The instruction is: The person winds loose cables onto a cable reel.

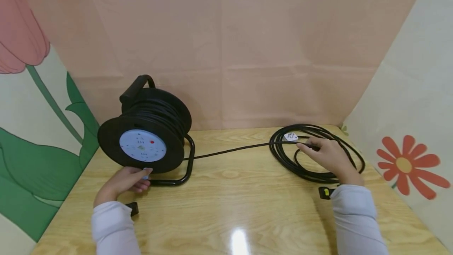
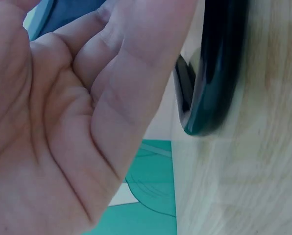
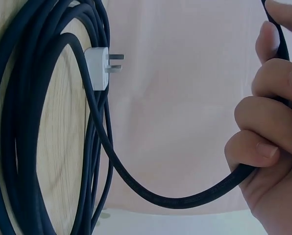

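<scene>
A black cable reel (image 1: 106, 139) with a light-blue socket panel (image 1: 142, 145) stands at the left of the table on a black tube frame (image 1: 192, 156). Under its front rim, my left hand (image 1: 124, 182) holds a small light-blue knob (image 1: 145, 174) between thumb and fingers. In the left wrist view the palm (image 2: 53, 132) shows and the fingertips are partly hidden. My right hand (image 1: 329, 154) grips the black cable (image 1: 235, 149), which runs taut from the reel. In the right wrist view its curled fingers wrap the cable, which sags below them toward the coil.
Loose cable loops (image 1: 283, 160) lie at the right of the wooden table (image 1: 226, 204), below my right hand. A white plug (image 1: 291, 137) sits among them, its pins showing in the right wrist view. A pink sheet (image 1: 226, 50) hangs behind; printed panels (image 1: 407, 89) flank the table.
</scene>
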Demonstrator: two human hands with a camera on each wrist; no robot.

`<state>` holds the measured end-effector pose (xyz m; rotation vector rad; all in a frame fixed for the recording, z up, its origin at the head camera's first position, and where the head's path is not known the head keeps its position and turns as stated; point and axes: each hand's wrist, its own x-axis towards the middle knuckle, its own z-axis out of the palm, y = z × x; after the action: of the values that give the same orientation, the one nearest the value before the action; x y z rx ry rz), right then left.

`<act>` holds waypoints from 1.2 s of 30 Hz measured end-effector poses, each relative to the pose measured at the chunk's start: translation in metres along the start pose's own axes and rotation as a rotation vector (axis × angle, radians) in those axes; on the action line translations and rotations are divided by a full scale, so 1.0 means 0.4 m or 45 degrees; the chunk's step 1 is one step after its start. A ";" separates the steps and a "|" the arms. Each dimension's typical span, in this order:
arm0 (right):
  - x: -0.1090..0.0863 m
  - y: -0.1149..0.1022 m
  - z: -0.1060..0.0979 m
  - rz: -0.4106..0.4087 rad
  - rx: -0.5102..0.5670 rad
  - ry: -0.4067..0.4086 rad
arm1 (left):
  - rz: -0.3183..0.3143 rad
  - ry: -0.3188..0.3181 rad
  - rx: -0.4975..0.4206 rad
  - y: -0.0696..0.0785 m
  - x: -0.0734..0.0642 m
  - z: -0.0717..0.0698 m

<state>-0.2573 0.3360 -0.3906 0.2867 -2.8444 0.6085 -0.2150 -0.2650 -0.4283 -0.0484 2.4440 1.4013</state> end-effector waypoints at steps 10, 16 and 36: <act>0.006 -0.015 0.017 -0.029 -0.019 -0.102 | -0.030 0.156 0.078 -0.014 -0.015 -0.019; 0.024 -0.018 0.053 -0.108 -0.176 0.016 | -0.028 0.218 0.100 -0.016 -0.026 -0.029; 0.037 -0.048 0.120 -0.050 -0.226 0.302 | -0.054 0.342 0.078 -0.030 -0.040 -0.055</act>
<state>-0.2754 0.2965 -0.4226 0.2234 -2.6346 0.3523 -0.2034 -0.2919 -0.4234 -0.2899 2.6826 1.3783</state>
